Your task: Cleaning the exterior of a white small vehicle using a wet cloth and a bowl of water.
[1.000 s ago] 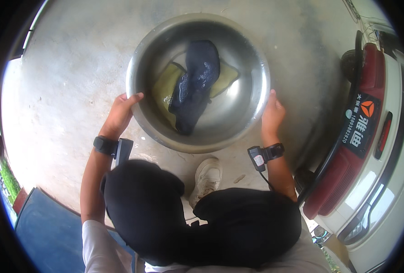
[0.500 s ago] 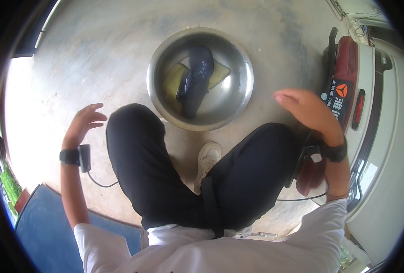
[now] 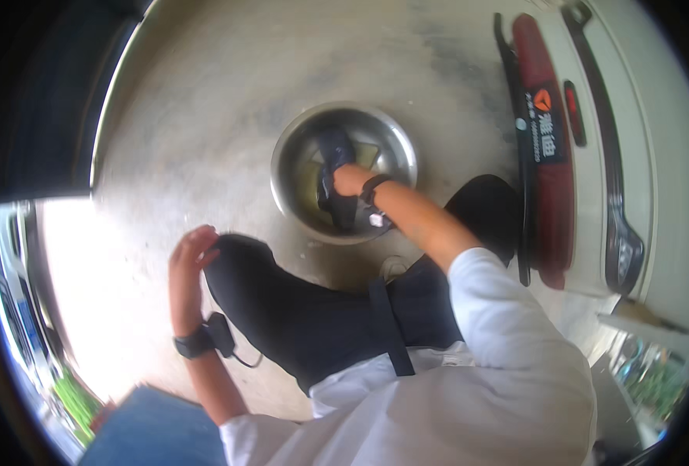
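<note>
Right hand on the dark cloth, inside the metal basin with a yellow-green cloth; blurry, can't tell if it grips. Left hand loosely half-open, empty, near left knee.

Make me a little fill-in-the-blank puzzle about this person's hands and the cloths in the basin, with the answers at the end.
1. The hand reaching into the basin is the person's ____ one.
2. Of the dark cloth and the yellowish cloth, the ____ one lies on top.
3. The left hand holds ____.
4. Its wrist strap is ____ in colour.

Missing words: right; dark; nothing; black.
</note>
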A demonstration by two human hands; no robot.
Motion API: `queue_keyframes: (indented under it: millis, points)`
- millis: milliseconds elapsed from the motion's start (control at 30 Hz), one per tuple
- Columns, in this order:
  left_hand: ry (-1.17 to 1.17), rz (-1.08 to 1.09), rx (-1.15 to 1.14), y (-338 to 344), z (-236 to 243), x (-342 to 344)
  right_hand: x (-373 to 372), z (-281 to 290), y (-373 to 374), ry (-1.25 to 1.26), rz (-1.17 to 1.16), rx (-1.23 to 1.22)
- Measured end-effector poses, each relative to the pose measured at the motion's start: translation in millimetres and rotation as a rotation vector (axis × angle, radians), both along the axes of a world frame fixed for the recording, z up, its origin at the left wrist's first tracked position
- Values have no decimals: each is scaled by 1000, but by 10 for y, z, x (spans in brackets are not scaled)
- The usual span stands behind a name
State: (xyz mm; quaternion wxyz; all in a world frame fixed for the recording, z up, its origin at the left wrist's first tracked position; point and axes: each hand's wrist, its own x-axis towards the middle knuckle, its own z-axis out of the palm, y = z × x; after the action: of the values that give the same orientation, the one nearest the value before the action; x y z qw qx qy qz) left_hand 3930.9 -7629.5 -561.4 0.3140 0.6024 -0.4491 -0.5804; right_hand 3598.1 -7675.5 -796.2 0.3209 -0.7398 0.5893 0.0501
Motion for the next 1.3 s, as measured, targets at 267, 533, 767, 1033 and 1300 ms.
queue_keyframes:
  millis: [267, 533, 767, 1033, 1300]
  points:
    - [602, -51, 320, -8, -884, -1259, 285, -366, 452, -16, -214, -81]
    - [605, 27, 441, -100, -1500, -1431, 51, -183, 395, -244, -606, -240]
    - [615, 61, 461, -113, -1632, -1586, 203, 6, 470, -326, -423, -249]
    - [593, 122, 331, -151, -1778, -1567, 431, -2, 564, 85, -144, 7]
    - [501, -3, 304, -179, -1968, -1595, 125, -453, 779, 269, -653, -476]
